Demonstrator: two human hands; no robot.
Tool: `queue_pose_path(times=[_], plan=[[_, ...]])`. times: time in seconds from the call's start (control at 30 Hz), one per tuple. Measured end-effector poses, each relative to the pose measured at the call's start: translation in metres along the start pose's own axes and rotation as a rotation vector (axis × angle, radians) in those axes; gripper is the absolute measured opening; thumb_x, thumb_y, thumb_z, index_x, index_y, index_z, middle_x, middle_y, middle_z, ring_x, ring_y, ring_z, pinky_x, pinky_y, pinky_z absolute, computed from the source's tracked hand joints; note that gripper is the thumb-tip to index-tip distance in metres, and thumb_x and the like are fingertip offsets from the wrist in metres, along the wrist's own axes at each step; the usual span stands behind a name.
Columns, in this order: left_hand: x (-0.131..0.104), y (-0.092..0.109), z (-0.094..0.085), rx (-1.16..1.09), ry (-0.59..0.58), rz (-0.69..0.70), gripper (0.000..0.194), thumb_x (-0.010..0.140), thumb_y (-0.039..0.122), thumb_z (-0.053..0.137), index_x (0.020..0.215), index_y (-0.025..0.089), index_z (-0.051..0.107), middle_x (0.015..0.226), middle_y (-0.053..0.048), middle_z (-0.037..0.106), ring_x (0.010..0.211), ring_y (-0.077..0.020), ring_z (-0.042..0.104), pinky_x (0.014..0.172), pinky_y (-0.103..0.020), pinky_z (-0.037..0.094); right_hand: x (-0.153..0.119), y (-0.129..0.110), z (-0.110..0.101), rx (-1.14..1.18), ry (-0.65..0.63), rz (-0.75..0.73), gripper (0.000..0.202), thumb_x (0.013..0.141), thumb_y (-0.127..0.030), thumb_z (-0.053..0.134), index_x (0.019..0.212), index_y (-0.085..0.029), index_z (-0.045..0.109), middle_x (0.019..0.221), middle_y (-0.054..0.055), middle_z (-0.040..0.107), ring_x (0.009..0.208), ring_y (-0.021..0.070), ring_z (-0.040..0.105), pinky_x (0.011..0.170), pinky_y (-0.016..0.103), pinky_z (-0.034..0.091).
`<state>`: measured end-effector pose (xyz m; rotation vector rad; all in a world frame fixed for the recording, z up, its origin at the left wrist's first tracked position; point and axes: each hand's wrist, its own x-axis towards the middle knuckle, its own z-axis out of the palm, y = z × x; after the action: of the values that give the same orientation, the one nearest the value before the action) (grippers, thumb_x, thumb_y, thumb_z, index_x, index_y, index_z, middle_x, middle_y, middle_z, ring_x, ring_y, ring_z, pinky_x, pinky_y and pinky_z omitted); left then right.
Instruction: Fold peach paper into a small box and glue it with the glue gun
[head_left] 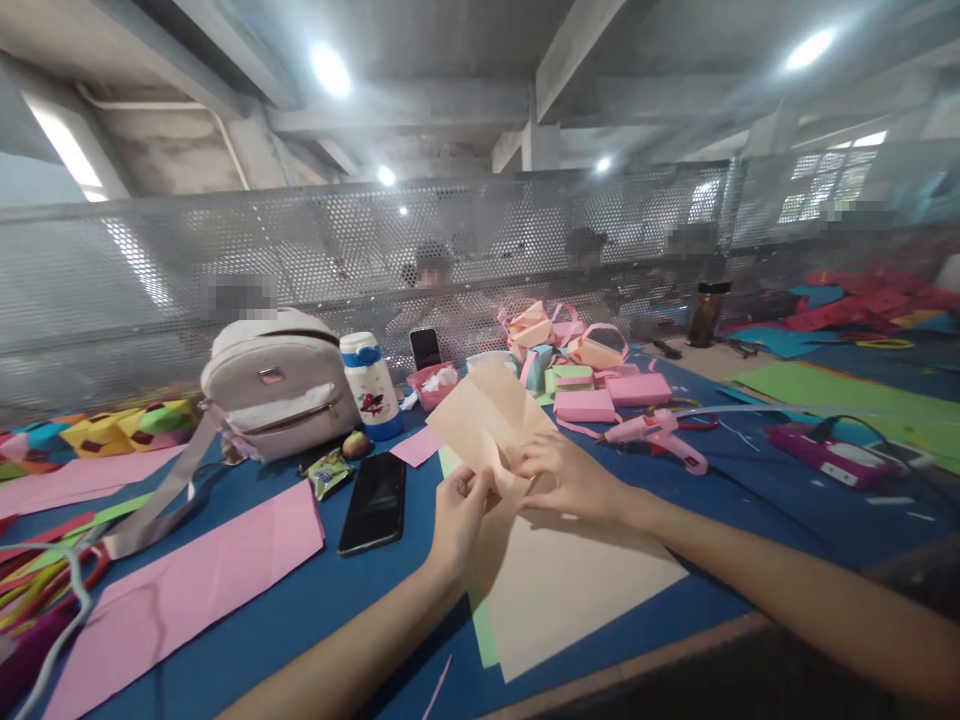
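Observation:
A peach paper sheet (484, 395), bent and partly raised, is between my two hands. My left hand (463, 510) pinches its near edge with thumb and fingers. On the other side, my right hand (566, 478) has its fingers curved over the same sheet, gripping its near right part. Beneath lies another flat peach sheet (577, 590), with a green sheet (486, 630) showing along its left edge. A pink glue gun (660, 432) rests to the right of my right hand.
Left of my hands lie a black phone (373, 500) and a long pink sheet (202, 580). Behind stand a backpack (281, 385), a bottle (371, 390) and several small paper bags (585, 405). A purple power strip (832, 458) is at right. A perforated metal screen (465, 230) borders the table.

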<state>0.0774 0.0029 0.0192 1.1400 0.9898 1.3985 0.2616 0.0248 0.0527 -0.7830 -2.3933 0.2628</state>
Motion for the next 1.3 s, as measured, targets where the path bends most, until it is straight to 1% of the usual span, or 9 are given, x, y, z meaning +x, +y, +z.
queue_pose_path(times=[0.2, 0.37, 0.47, 0.57, 0.7, 0.83, 1.07, 1.2, 1.3], plan=[[-0.004, 0.001, 0.003, -0.018, -0.067, -0.014, 0.033, 0.074, 0.046, 0.075, 0.08, 0.014, 0.071, 0.071, -0.002, 0.069, 0.071, -0.0168, 0.067, 0.077, -0.03, 0.056, -0.003, 0.016, 0.0, 0.251, -0.035, 0.0, 0.031, 0.085, -0.047, 0.072, 0.076, -0.018, 0.073, 0.084, 0.005, 0.067, 0.088, 0.0221, 0.062, 0.086, 0.034, 0.044], [-0.009, 0.006, 0.007, 0.0, -0.157, 0.009, 0.036, 0.076, 0.044, 0.075, 0.096, 0.014, 0.074, 0.082, -0.006, 0.076, 0.076, -0.0196, 0.071, 0.077, -0.029, 0.055, -0.004, 0.021, -0.005, 0.355, -0.061, 0.048, 0.036, 0.081, -0.053, 0.074, 0.074, -0.018, 0.073, 0.091, 0.006, 0.069, 0.094, 0.0235, 0.063, 0.089, 0.035, 0.045], [-0.01, 0.007, 0.008, 0.013, -0.208, 0.056, 0.037, 0.079, 0.044, 0.074, 0.103, 0.016, 0.073, 0.098, -0.009, 0.078, 0.092, -0.024, 0.072, 0.085, -0.031, 0.054, -0.005, 0.022, -0.006, 0.374, -0.061, 0.085, 0.036, 0.078, -0.054, 0.075, 0.078, -0.018, 0.075, 0.096, 0.008, 0.07, 0.097, 0.0244, 0.063, 0.092, 0.036, 0.045], [-0.01, 0.006, 0.008, 0.076, -0.217, 0.119, 0.036, 0.08, 0.044, 0.072, 0.103, 0.016, 0.073, 0.107, -0.011, 0.077, 0.102, -0.0278, 0.07, 0.086, -0.032, 0.054, -0.006, 0.024, -0.006, 0.373, -0.065, 0.118, 0.037, 0.075, -0.054, 0.078, 0.083, -0.018, 0.077, 0.103, 0.01, 0.071, 0.103, 0.0266, 0.062, 0.095, 0.038, 0.044], [-0.011, 0.006, 0.007, 0.211, -0.237, 0.193, 0.032, 0.086, 0.041, 0.065, 0.1, 0.014, 0.074, 0.102, -0.01, 0.077, 0.101, -0.0286, 0.07, 0.086, -0.034, 0.054, -0.006, 0.027, -0.005, 0.373, -0.053, 0.117, 0.047, 0.073, -0.059, 0.077, 0.094, -0.017, 0.077, 0.112, 0.012, 0.071, 0.111, 0.0286, 0.061, 0.101, 0.04, 0.043], [-0.012, 0.007, 0.007, 0.264, -0.266, 0.237, 0.026, 0.09, 0.033, 0.059, 0.103, 0.015, 0.072, 0.104, -0.009, 0.076, 0.102, -0.0279, 0.069, 0.088, -0.034, 0.052, -0.005, 0.026, -0.006, 0.377, -0.067, 0.078, 0.05, 0.074, -0.062, 0.075, 0.094, -0.015, 0.075, 0.111, 0.012, 0.071, 0.108, 0.0275, 0.063, 0.098, 0.038, 0.045], [-0.013, 0.006, 0.008, 0.333, -0.295, 0.272, 0.021, 0.091, 0.025, 0.052, 0.096, 0.017, 0.071, 0.096, -0.006, 0.075, 0.101, -0.025, 0.067, 0.087, -0.03, 0.049, -0.005, 0.025, -0.007, 0.313, -0.106, 0.032, 0.035, 0.079, -0.048, 0.077, 0.096, -0.017, 0.072, 0.106, 0.009, 0.07, 0.104, 0.0253, 0.062, 0.096, 0.036, 0.045], [-0.013, 0.006, 0.008, 0.361, -0.294, 0.272, 0.025, 0.09, 0.02, 0.049, 0.103, 0.017, 0.069, 0.1, -0.006, 0.075, 0.098, -0.0236, 0.068, 0.084, -0.029, 0.049, -0.005, 0.024, -0.007, 0.294, -0.112, 0.023, 0.035, 0.079, -0.043, 0.079, 0.1, -0.016, 0.071, 0.103, 0.008, 0.069, 0.099, 0.0241, 0.062, 0.093, 0.036, 0.045], [-0.014, 0.006, 0.008, 0.405, -0.284, 0.277, 0.023, 0.088, 0.017, 0.048, 0.098, 0.017, 0.069, 0.093, -0.005, 0.073, 0.092, -0.0225, 0.066, 0.079, -0.027, 0.047, -0.006, 0.025, -0.008, 0.291, -0.113, 0.013, 0.034, 0.079, -0.042, 0.079, 0.1, -0.017, 0.07, 0.1, 0.007, 0.068, 0.094, 0.0226, 0.062, 0.091, 0.035, 0.046]])
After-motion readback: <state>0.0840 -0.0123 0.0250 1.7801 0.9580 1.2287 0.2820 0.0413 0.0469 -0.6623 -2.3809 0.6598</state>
